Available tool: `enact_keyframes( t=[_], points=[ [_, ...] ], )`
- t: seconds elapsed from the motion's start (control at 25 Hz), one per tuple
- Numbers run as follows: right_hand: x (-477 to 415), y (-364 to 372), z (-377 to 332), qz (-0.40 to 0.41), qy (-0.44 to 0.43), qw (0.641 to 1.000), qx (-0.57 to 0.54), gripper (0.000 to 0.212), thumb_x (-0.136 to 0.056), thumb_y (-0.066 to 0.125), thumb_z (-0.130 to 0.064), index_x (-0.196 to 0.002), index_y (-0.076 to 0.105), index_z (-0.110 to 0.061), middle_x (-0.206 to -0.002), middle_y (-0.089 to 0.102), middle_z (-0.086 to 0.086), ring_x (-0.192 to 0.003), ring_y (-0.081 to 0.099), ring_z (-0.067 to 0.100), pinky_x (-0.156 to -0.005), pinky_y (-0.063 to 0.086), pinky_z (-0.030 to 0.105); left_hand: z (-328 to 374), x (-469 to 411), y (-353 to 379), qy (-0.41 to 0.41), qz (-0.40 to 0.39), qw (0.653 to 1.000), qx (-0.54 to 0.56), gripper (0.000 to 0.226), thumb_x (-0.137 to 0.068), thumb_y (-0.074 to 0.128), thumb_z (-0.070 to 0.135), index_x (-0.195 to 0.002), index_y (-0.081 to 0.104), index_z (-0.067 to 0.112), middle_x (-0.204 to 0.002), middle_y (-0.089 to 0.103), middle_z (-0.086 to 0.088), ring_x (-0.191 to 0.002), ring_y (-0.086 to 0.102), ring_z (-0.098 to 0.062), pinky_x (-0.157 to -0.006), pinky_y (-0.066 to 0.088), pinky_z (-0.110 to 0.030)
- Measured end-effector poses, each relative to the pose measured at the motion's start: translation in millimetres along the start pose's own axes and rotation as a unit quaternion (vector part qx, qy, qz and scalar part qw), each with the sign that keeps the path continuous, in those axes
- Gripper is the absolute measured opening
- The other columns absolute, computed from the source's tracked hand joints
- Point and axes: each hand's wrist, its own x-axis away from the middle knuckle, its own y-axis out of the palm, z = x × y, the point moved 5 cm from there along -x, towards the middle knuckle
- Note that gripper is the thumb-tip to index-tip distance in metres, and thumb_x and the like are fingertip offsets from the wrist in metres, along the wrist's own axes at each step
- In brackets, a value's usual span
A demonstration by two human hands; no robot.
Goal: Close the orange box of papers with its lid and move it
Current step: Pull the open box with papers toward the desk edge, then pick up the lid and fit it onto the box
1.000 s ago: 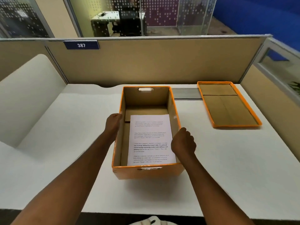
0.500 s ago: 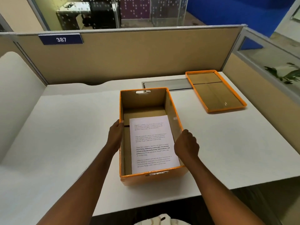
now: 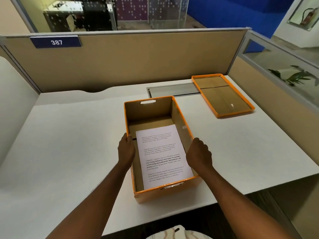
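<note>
The orange box stands open on the white desk, near its front edge. Printed papers lie flat on its brown bottom. My left hand grips the box's left wall, thumb over the rim. On the opposite side, my right hand holds the right wall, fingers curled over the edge. The orange lid lies upside down at the back right of the desk, apart from the box.
A tan partition with a blue "387" plate closes the desk's back. A grey cable hatch is set into the white desk behind the box. Another partition with glass stands on the right.
Both hands stay on the box's side walls. The view has shifted left and back, so the desk's front edge and right corner show more. The box sits closer to that edge.
</note>
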Motion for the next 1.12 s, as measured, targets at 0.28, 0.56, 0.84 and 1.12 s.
enact_keyframes(
  t=[0.28, 0.56, 0.84, 1.12],
  points=[
    [0.1, -0.6, 0.5, -0.014, -0.002, 0.999, -0.035, 0.028, -0.089, 0.051, -0.025, -0.112, 0.046, -0.008, -0.112, 0.059, 0.012, -0.100, 0.059, 0.029, -0.082, 0.053, 0.041, 6.7, 4.9, -5.1, -0.006, 0.035, 0.994, -0.102, 0.051, -0.099, 0.040, 0.037, -0.130, 0.047, -0.002, -0.134, 0.055, -0.022, -0.120, 0.055, -0.037, -0.096, 0.045, -0.042],
    [-22.3, 11.5, 17.0, -0.118, 0.036, 0.947, -0.297, 0.056, -0.094, 0.039, -0.049, -0.135, 0.042, -0.011, -0.132, 0.055, 0.010, -0.118, 0.055, 0.029, -0.095, 0.047, 0.042, 53.8, 26.6, 22.5, 0.164, 0.064, 0.900, -0.399, 0.064, -0.092, 0.046, 0.052, -0.139, 0.042, 0.009, -0.159, 0.020, -0.018, -0.147, 0.013, -0.038, -0.118, 0.015, -0.051],
    [-82.9, 0.6, 90.4, -0.082, 0.061, 0.926, -0.364, 0.039, -0.098, 0.033, -0.044, -0.094, 0.053, -0.011, -0.092, 0.057, 0.005, -0.091, 0.056, 0.024, -0.079, 0.043, 0.034, 142.1, 58.4, 140.3, 0.241, -0.072, 0.931, -0.264, 0.045, -0.095, 0.044, 0.043, -0.122, 0.059, 0.010, -0.130, 0.059, -0.008, -0.122, 0.050, -0.022, -0.101, 0.039, -0.034],
    [-196.7, -1.1, 177.7, -0.046, 0.065, 0.963, -0.257, 0.052, -0.095, 0.036, -0.048, -0.110, 0.058, -0.004, -0.116, 0.062, 0.019, -0.110, 0.057, 0.037, -0.090, 0.046, 0.044, 180.8, 36.8, 287.9, 0.176, -0.212, 0.929, -0.245, 0.039, -0.096, 0.047, 0.039, -0.094, 0.066, 0.004, -0.098, 0.069, -0.013, -0.085, 0.058, -0.020, -0.074, 0.044, -0.030]
  ],
)
